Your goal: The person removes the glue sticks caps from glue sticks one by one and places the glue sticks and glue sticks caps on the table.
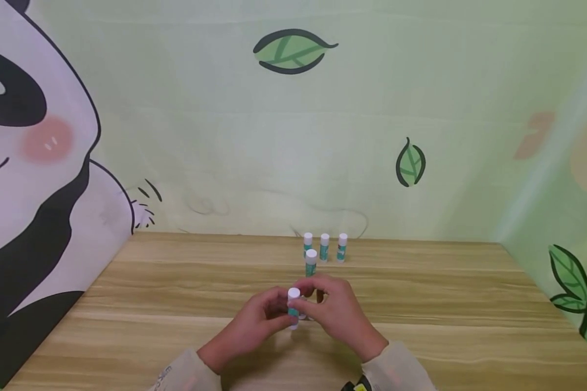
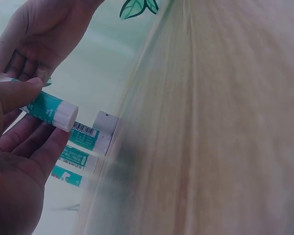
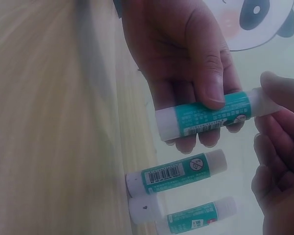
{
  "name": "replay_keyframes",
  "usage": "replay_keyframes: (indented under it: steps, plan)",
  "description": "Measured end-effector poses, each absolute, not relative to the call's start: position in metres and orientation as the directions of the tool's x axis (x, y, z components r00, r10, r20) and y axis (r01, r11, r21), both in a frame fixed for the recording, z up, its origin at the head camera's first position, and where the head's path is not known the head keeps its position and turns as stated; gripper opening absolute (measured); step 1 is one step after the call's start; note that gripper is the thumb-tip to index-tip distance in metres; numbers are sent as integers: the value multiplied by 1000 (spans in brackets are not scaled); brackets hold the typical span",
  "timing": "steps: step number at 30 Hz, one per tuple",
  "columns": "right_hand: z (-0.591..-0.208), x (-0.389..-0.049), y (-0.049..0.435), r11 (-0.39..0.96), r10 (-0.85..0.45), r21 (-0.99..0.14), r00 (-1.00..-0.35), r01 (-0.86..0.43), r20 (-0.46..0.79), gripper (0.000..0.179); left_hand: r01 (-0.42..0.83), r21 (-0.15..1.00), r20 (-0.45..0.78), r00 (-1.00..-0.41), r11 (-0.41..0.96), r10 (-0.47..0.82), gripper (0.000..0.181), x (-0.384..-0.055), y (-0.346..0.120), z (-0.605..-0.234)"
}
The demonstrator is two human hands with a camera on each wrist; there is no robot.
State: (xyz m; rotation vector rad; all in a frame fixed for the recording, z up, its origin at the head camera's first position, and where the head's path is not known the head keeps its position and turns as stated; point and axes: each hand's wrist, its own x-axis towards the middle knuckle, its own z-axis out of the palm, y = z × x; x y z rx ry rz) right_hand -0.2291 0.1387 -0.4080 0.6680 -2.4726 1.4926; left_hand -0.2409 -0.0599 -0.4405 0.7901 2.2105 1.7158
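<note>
The light is soft, the wrist views hazy.

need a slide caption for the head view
Left hand and right hand hold a tube over the table, more tubes standing beyond.

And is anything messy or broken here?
Maybe one thing: faint squiggles low on the green backdrop, behind the glue sticks. They look wispier than the bold leaves, so they could be smudges or scribbles; I can't tell. The standing glue sticks look upright, and I see no spill.
</note>
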Motion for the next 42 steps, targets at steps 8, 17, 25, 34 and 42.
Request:
replay_keyframes:
  steps: [8, 17, 25, 34, 42]
  plan:
    - [-405, -227, 137, 416, -263, -788, -889, -454, 374, 22, 269, 945, 129, -831, 188, 541, 30, -242, -61, -444]
    - [-398, -227, 139, 433, -201, -822, -928, -371, 313, 18, 280, 946, 157, -836, 164, 525, 29, -245, -59, -445]
    - [-403, -238, 153, 422, -169, -835, -936, -352, 309, 18, 275, 939, 146, -860, 204, 489, 31, -248, -61, -447]
    - [-416, -254, 173, 473, -196, -832, -955, -292, 224, 22, 266, 934, 137, -885, 240, 445, 32, -255, -63, -451]
    - [-432, -262, 185, 540, -309, -797, -945, -269, 110, 13, 212, 944, 92, -905, 254, 415, 30, -259, -60, -453]
